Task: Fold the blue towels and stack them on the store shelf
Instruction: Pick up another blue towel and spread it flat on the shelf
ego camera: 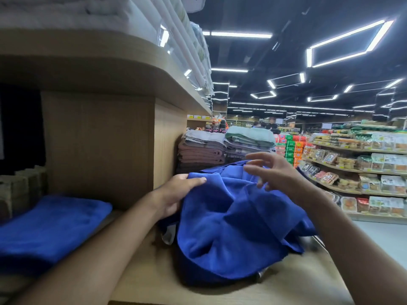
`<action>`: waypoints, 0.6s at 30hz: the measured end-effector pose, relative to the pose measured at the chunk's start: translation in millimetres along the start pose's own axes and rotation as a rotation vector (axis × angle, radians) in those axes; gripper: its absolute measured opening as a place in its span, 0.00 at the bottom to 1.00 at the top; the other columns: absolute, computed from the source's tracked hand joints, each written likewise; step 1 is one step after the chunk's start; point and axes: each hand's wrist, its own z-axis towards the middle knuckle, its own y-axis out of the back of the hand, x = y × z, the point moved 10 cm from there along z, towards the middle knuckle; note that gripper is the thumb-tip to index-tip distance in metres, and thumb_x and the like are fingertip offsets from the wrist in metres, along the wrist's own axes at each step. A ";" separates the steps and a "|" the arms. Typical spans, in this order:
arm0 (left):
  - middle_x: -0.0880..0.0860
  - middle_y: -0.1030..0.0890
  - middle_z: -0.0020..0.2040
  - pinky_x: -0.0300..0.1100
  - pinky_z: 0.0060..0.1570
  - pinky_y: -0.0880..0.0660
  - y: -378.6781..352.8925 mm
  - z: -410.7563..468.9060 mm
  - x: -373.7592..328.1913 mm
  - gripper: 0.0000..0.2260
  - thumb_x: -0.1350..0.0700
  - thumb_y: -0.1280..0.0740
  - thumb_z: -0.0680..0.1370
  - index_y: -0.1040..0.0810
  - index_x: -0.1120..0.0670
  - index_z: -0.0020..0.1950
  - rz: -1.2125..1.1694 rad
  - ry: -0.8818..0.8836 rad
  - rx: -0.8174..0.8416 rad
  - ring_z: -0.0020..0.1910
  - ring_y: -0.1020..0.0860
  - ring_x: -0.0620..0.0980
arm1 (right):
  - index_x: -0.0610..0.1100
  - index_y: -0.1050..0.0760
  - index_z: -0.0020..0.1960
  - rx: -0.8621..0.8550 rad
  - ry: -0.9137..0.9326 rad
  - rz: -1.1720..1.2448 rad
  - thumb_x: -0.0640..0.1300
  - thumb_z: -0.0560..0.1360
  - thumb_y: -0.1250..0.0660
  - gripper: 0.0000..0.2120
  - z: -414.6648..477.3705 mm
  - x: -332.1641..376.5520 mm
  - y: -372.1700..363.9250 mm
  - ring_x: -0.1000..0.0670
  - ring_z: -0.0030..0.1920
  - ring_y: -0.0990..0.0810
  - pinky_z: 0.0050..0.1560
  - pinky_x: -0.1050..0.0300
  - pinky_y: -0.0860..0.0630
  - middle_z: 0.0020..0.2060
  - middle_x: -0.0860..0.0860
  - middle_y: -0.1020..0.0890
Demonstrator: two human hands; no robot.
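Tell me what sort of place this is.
Most likely a supermarket or department store: shelves of packaged food line the aisle on the right, stacks of folded towels sit on display ahead, and a folded blue towel lies on the wooden shelf.

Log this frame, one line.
left hand: grips crumpled blue towel | right hand: hovers over it | folded blue towel: on shelf

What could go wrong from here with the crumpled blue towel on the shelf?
1. Only the left hand grips the crumpled blue towel; the right hand is open above it, so the bunched cloth may fold unevenly.
2. The towel lies close to the right edge of the shelf and could slide off.
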 end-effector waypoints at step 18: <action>0.52 0.19 0.39 0.40 0.36 0.25 53.3 -4.7 -4.3 0.05 0.54 0.30 0.71 0.20 0.51 0.46 0.085 0.111 -0.326 0.34 0.21 0.49 | 0.48 0.16 0.59 0.453 0.249 -0.619 0.27 0.73 0.32 0.22 -33.9 22.7 -84.2 0.42 0.51 0.18 0.56 0.45 0.23 0.50 0.44 0.18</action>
